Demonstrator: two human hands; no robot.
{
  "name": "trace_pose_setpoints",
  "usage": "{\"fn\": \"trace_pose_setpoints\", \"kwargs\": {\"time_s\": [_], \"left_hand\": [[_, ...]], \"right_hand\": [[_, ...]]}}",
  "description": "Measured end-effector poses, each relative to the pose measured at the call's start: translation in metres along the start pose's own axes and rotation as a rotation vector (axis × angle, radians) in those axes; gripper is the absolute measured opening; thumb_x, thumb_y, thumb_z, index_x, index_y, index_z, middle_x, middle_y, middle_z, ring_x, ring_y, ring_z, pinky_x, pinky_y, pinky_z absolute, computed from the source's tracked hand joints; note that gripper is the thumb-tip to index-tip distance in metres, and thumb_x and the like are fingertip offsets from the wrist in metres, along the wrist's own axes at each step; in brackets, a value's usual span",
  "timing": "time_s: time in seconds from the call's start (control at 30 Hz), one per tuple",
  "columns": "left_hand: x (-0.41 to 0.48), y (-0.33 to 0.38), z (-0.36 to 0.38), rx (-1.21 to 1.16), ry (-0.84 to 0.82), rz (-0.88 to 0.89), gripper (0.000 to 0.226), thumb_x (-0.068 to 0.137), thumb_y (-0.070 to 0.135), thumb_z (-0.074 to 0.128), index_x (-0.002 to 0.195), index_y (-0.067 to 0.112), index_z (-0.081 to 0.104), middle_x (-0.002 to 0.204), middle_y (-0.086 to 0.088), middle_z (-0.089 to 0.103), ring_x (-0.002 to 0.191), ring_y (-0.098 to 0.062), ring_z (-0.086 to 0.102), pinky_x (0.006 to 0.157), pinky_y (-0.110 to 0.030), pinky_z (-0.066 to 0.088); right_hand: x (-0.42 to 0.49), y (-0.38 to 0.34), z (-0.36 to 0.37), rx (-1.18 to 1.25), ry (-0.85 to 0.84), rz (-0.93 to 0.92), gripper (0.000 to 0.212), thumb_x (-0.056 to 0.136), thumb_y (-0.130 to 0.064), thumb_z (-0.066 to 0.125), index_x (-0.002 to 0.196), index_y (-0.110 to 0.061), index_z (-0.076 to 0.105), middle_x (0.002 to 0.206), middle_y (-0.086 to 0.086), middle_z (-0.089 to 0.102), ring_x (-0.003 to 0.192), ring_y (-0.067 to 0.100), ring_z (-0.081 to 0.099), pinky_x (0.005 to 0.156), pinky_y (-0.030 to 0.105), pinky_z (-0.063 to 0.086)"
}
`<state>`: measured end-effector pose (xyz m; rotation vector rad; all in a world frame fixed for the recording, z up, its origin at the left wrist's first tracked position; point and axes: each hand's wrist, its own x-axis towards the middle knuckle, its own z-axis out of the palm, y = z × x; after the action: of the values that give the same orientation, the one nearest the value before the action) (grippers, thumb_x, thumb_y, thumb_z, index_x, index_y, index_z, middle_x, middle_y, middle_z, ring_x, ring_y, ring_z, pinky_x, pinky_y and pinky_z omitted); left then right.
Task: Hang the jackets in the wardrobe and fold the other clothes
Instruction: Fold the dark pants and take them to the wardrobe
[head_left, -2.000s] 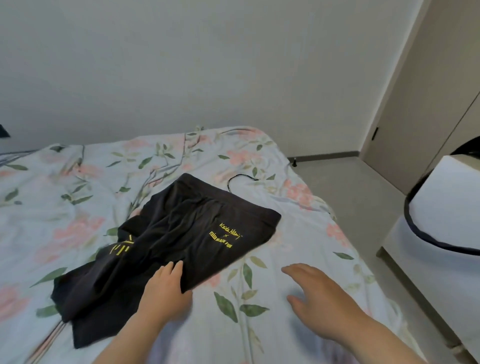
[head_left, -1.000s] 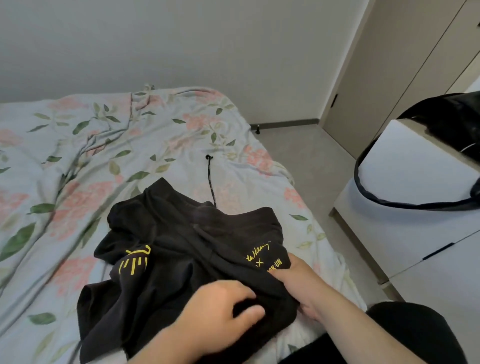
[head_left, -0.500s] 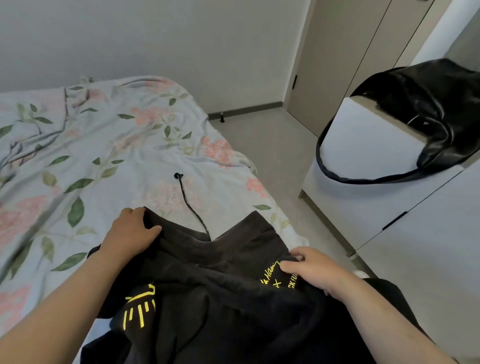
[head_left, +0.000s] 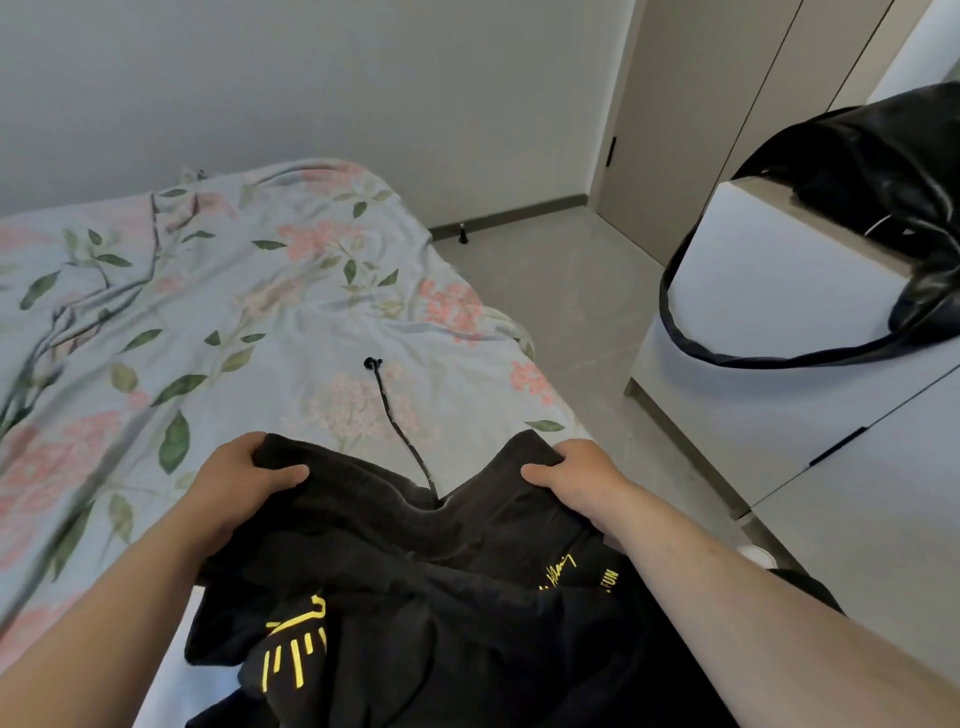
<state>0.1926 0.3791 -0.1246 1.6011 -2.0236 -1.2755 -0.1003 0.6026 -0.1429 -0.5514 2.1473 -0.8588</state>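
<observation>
A black pair of shorts (head_left: 447, 597) with yellow print hangs bunched at the near edge of the bed, waistband uppermost. My left hand (head_left: 244, 483) grips the left end of the waistband, thumb on top. My right hand (head_left: 576, 473) grips the right end the same way. One black drawstring (head_left: 397, 415) trails from the waistband across the floral bedsheet (head_left: 208, 322). The lower part of the shorts runs out of view below.
A white cabinet (head_left: 779, 374) stands right of the bed with a black leather bag (head_left: 883, 176) on top, its strap looping down the front. Beige wardrobe doors (head_left: 691, 104) fill the far right corner. A strip of grey floor (head_left: 566, 312) separates bed and cabinet.
The shorts came off the bed towards me. My hands shifted from their middle to the two ends of the waistband and spread it. My view turned right.
</observation>
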Motion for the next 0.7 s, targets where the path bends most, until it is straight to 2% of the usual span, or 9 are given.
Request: {"fn": "trace_pose_setpoints", "kwargs": {"time_s": [0.07,0.13,0.27,0.37,0.43,0.53,0.63,0.7], "left_hand": [[-0.007,0.005,-0.008,0.0,-0.001,0.059,0.018,0.078,0.019,0.082,0.089,0.023,0.068,0.076,0.002,0.074,0.071,-0.019,0.071,0.056,-0.03,0.051],[-0.012,0.01,-0.019,-0.016,-0.013,0.11,0.016,0.079,0.018,0.081,0.09,0.024,0.07,0.076,0.007,0.075,0.067,-0.014,0.072,0.057,-0.028,0.052],[-0.014,0.027,-0.052,-0.231,0.031,0.199,0.017,0.077,0.015,0.08,0.092,0.018,0.073,0.086,-0.002,0.077,0.075,-0.018,0.074,0.066,-0.032,0.054],[-0.015,0.053,-0.075,-0.361,0.071,0.272,0.027,0.067,0.025,0.081,0.093,0.018,0.075,0.088,-0.008,0.077,0.077,-0.022,0.074,0.071,-0.033,0.057],[-0.018,0.075,-0.089,-0.38,0.068,0.347,0.038,0.061,0.032,0.084,0.096,0.021,0.075,0.089,-0.007,0.077,0.078,-0.023,0.074,0.071,-0.034,0.058],[-0.024,0.11,-0.109,-0.41,0.066,0.451,0.047,0.063,0.035,0.087,0.105,0.019,0.072,0.095,-0.009,0.076,0.086,-0.031,0.073,0.084,-0.047,0.055],[-0.032,0.15,-0.128,-0.456,0.061,0.548,0.027,0.077,0.021,0.077,0.104,0.017,0.072,0.096,-0.013,0.076,0.088,-0.034,0.073,0.086,-0.05,0.055],[-0.043,0.18,-0.142,-0.437,0.035,0.62,0.019,0.085,0.008,0.069,0.101,0.018,0.073,0.096,-0.013,0.075,0.085,-0.03,0.073,0.081,-0.045,0.055]], "right_hand": [[-0.005,-0.002,-0.014,0.096,-0.033,-0.038,0.006,0.084,-0.021,0.071,0.089,-0.018,0.072,0.087,0.002,0.075,0.076,0.017,0.072,0.07,0.033,0.061],[-0.012,-0.004,-0.036,0.176,-0.022,-0.096,0.01,0.088,-0.016,0.069,0.094,-0.024,0.069,0.09,-0.003,0.075,0.079,0.012,0.072,0.065,0.026,0.057],[-0.032,-0.019,-0.091,0.328,0.068,-0.215,0.017,0.091,-0.01,0.067,0.1,-0.024,0.069,0.094,-0.007,0.076,0.092,0.012,0.07,0.076,0.026,0.053],[-0.051,-0.04,-0.13,0.357,0.119,-0.307,0.018,0.092,-0.012,0.067,0.108,-0.02,0.069,0.102,-0.002,0.076,0.099,0.016,0.07,0.088,0.032,0.053],[-0.066,-0.057,-0.149,0.333,0.142,-0.38,0.019,0.092,-0.015,0.067,0.109,-0.021,0.07,0.104,-0.003,0.075,0.101,0.017,0.07,0.09,0.034,0.052],[-0.092,-0.082,-0.174,0.337,0.189,-0.46,0.018,0.093,-0.013,0.065,0.108,-0.022,0.071,0.103,-0.003,0.076,0.099,0.017,0.07,0.087,0.032,0.053],[-0.122,-0.104,-0.198,0.361,0.234,-0.519,0.019,0.094,-0.007,0.062,0.107,-0.018,0.071,0.102,0.002,0.076,0.1,0.022,0.071,0.08,0.027,0.056],[-0.144,-0.119,-0.212,0.353,0.255,-0.572,0.022,0.094,-0.001,0.059,0.107,-0.014,0.07,0.103,0.006,0.075,0.103,0.025,0.069,0.084,0.029,0.056]]}}
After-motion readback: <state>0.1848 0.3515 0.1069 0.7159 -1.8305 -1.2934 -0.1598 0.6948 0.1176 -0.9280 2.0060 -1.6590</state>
